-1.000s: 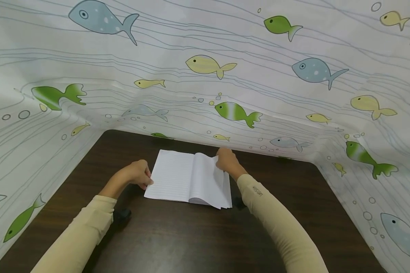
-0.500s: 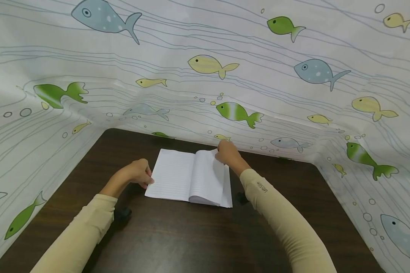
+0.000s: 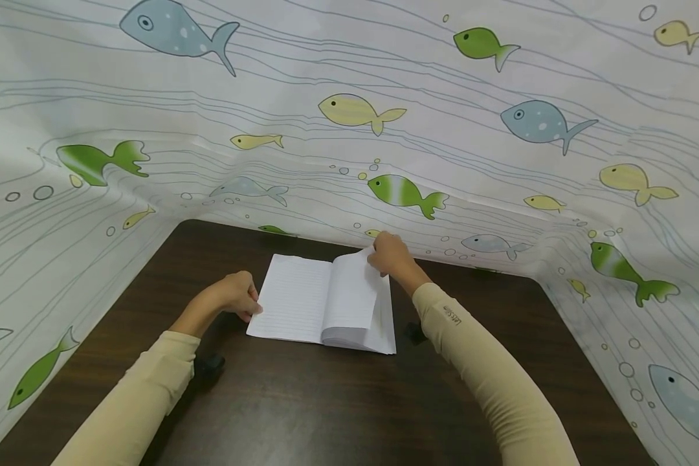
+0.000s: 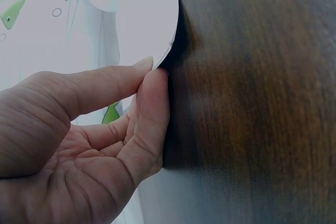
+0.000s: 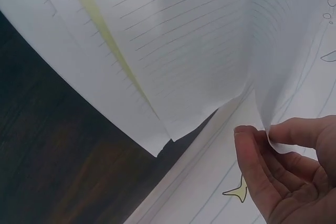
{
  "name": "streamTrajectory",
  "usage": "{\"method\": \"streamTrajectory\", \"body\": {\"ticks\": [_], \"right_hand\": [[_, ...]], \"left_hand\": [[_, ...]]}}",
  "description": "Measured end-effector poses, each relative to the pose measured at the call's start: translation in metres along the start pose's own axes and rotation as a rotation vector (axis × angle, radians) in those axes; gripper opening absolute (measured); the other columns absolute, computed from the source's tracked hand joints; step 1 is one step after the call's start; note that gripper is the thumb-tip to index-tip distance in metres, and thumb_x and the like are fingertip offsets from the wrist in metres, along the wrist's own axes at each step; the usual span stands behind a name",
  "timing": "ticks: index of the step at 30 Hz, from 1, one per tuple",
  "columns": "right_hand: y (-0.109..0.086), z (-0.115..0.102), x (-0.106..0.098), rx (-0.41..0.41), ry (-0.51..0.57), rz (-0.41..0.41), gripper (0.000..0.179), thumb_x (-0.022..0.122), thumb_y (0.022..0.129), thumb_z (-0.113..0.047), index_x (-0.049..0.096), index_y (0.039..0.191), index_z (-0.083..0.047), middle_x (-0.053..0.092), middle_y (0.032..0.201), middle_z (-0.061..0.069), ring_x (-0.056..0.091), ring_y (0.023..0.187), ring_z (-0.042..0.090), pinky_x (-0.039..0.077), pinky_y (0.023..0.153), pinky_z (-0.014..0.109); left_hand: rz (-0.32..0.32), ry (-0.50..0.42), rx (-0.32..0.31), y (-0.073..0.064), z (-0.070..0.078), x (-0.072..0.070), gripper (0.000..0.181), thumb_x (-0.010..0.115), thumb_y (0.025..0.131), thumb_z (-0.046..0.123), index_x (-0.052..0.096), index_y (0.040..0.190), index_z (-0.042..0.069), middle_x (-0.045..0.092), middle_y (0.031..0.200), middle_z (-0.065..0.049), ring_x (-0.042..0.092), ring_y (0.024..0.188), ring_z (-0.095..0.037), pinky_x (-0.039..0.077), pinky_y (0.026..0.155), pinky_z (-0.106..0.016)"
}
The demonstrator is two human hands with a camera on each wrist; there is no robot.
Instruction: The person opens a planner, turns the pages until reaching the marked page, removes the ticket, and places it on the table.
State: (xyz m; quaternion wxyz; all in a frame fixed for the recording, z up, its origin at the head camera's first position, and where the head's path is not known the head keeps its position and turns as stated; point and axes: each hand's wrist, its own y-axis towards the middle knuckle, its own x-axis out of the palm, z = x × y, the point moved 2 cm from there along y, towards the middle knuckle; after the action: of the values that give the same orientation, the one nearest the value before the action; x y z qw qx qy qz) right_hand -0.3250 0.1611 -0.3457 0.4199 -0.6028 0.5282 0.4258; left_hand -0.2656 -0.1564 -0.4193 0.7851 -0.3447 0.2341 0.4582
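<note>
An open notebook (image 3: 297, 299) with white lined pages lies on the dark wooden table. My left hand (image 3: 237, 298) pinches its left edge; in the left wrist view the thumb and forefinger (image 4: 156, 95) meet on the paper. At the far right corner, my right hand (image 3: 391, 255) pinches a lifted page (image 3: 352, 291) that curves up from the pages beneath. The right wrist view shows the page's corner between thumb and fingers (image 5: 249, 156), with more lined pages (image 5: 178, 40) below. A thin yellow strip (image 5: 107, 38) shows among those pages.
The dark wooden table (image 3: 303, 401) extends toward me and to both sides. A white sheet printed with fish (image 3: 349, 110) rises at the back and along both sides. A small dark object (image 3: 211, 366) sits under the left wrist, another (image 3: 415, 332) beside the right forearm.
My right hand has moved slightly up and away, raising the page by its corner so that its near edge stands off the pages below. The left hand has stayed in place.
</note>
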Motion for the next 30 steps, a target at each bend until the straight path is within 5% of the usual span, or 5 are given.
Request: {"method": "streamTrajectory", "body": {"ticks": [9,17,25,30], "right_hand": [[-0.004,0.0,-0.005,-0.005,0.033,0.001,0.021,0.061,0.098,-0.005,0.064,0.078,-0.002,0.077,0.079,0.018,0.081,0.072,0.03,0.046,0.05,0.019],[-0.004,-0.003,-0.007,-0.024,0.067,0.009,0.023,0.063,0.099,-0.007,0.069,0.078,0.001,0.074,0.073,0.014,0.075,0.059,0.018,0.049,0.051,0.017],[-0.003,-0.011,-0.012,-0.013,0.105,0.002,0.027,0.063,0.101,-0.005,0.066,0.075,0.001,0.078,0.085,0.02,0.078,0.064,0.02,0.059,0.056,0.019],[-0.003,-0.014,-0.014,-0.014,0.132,0.009,0.019,0.063,0.1,-0.005,0.072,0.085,0.005,0.079,0.086,0.02,0.08,0.066,0.022,0.059,0.056,0.019]], "left_hand": [[0.0,-0.004,-0.006,-0.001,0.001,-0.001,0.02,0.077,0.095,0.001,0.061,0.099,-0.01,0.068,0.095,-0.022,0.08,0.076,-0.023,0.067,0.084,-0.043],[-0.008,-0.001,0.003,0.0,0.0,0.0,0.021,0.077,0.095,0.001,0.061,0.1,-0.011,0.067,0.097,-0.024,0.079,0.076,-0.023,0.066,0.085,-0.045],[-0.004,0.006,-0.006,-0.001,0.001,0.0,0.022,0.077,0.095,0.001,0.062,0.102,-0.012,0.068,0.097,-0.025,0.08,0.077,-0.025,0.066,0.087,-0.046],[-0.007,0.009,-0.01,0.0,0.001,0.0,0.022,0.077,0.095,0.001,0.061,0.103,-0.012,0.068,0.098,-0.025,0.08,0.077,-0.025,0.066,0.088,-0.047]]}}
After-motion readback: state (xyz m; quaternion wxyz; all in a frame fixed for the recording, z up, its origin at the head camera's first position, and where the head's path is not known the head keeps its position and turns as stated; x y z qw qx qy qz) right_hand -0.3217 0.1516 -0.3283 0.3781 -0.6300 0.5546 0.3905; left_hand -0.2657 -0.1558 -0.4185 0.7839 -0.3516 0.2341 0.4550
